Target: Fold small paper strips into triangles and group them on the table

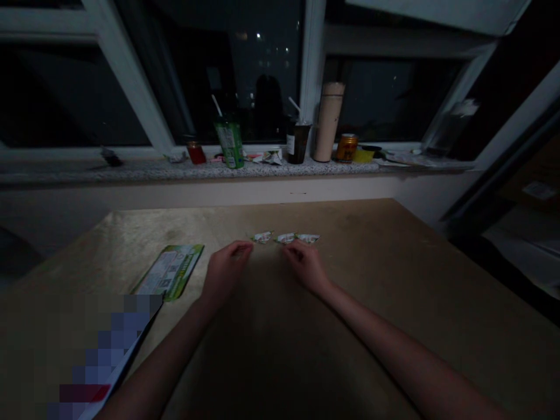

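Three small white-and-green triangular pieces lie in a row on the table: a left piece (263, 237), a middle piece (286, 238) and a right piece (310, 238). Just below the left piece, my left hand (225, 268) has its fingers curled with the tips together. My right hand (307, 267) is closed too, its fingertips at the lower edge of the middle piece. In this dim light I cannot tell whether either hand pinches anything. Left of my left hand lies a green-and-white printed packet (168, 271).
A blurred-out blue and white flat item (118, 344) lies at the front left of the table (371, 245). Along the granite windowsill (262, 170) stand a green cup (230, 143), a dark cup (298, 142), a tall beige bottle (329, 122), an orange can (347, 148) and a red jar (196, 151).
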{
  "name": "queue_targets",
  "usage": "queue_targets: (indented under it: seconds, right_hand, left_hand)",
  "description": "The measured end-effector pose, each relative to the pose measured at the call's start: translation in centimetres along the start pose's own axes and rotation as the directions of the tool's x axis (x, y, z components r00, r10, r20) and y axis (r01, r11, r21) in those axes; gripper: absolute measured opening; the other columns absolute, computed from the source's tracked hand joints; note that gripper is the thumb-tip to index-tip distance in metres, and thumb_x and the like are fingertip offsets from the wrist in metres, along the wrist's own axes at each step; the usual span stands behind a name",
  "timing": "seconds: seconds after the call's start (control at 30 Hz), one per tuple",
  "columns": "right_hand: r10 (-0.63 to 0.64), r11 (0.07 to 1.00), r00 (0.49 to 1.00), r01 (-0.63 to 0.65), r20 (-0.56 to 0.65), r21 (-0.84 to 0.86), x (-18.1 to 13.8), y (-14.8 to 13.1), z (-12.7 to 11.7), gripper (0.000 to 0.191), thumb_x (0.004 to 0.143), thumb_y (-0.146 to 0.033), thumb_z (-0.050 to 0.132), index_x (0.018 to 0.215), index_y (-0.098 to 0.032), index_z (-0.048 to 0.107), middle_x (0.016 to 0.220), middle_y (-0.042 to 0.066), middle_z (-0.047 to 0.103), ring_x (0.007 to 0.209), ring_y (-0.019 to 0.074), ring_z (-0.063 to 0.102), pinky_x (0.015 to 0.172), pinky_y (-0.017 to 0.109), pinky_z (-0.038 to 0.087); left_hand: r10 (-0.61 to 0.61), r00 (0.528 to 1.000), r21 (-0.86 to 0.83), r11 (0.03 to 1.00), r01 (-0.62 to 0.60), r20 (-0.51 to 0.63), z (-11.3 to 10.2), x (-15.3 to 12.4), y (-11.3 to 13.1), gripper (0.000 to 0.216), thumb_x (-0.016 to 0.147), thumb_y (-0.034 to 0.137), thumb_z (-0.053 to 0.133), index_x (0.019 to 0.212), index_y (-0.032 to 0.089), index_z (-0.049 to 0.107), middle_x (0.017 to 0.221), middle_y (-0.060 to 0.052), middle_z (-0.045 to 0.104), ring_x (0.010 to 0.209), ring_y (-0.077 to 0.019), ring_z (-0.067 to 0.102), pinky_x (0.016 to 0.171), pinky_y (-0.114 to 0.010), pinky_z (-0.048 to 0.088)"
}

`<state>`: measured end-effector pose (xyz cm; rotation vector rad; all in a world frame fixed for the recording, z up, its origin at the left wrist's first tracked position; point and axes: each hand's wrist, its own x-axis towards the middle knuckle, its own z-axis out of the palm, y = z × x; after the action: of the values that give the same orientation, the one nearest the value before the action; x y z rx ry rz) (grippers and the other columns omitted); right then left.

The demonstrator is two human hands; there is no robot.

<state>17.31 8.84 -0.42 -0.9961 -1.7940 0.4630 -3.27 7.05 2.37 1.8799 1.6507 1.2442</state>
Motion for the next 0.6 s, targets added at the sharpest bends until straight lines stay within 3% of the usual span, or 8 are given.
queue_targets:
  seconds: [0.2, 0.33, 0.6]
  right_hand:
    - [-0.08, 0.996, 0.987, 0.084, 0.139, -0.022, 0.2, -0.7, 2.3, 0.013, 0.083, -0.017, 0.053, 0.076, -0.017, 0.064, 0.072, 0.003, 0.061, 0.069, 0.015, 0.055, 0.065, 0.025, 0.04]
    - [-0.105, 0.993, 0.976, 0.113, 0.192, -0.029, 0.5, -1.1, 3.8, 0.011, 0.081, -0.014, 0.055, 0.076, -0.017, 0.065, 0.076, 0.004, 0.064, 0.074, 0.0159, 0.057, 0.07, 0.027, 0.043]
    - [-0.117, 0.985, 0.941, 0.152, 0.317, -0.086, 0.8, -1.9, 7.0, 0.01, 0.084, -0.017, 0.056, 0.084, -0.019, 0.066, 0.087, 0.005, 0.068, 0.085, 0.0185, 0.059, 0.08, 0.031, 0.043]
  left_hand:
    - [0.031, 0.999, 0.253, 0.967, -0.04, 0.041, -4.4, -1.5, -1.4, 0.023, 0.081, 0.039, 0.054, 0.09, 0.025, 0.069, 0.092, -0.004, 0.072, 0.088, -0.0262, 0.065, 0.086, -0.037, 0.045]
    - [0.035, 0.992, 0.507, 0.857, -0.092, 0.12, -6.6, -2.2, -2.3, 0.03, 0.086, 0.037, 0.044, 0.098, 0.026, 0.068, 0.099, -0.004, 0.071, 0.088, -0.0247, 0.065, 0.081, -0.035, 0.047]
    - [0.04, 0.994, 0.729, 0.676, -0.104, 0.105, -10.9, -2.8, -4.6, 0.044, 0.085, 0.039, 0.034, 0.108, 0.015, 0.064, 0.113, -0.014, 0.065, 0.101, -0.0312, 0.061, 0.089, -0.043, 0.044]
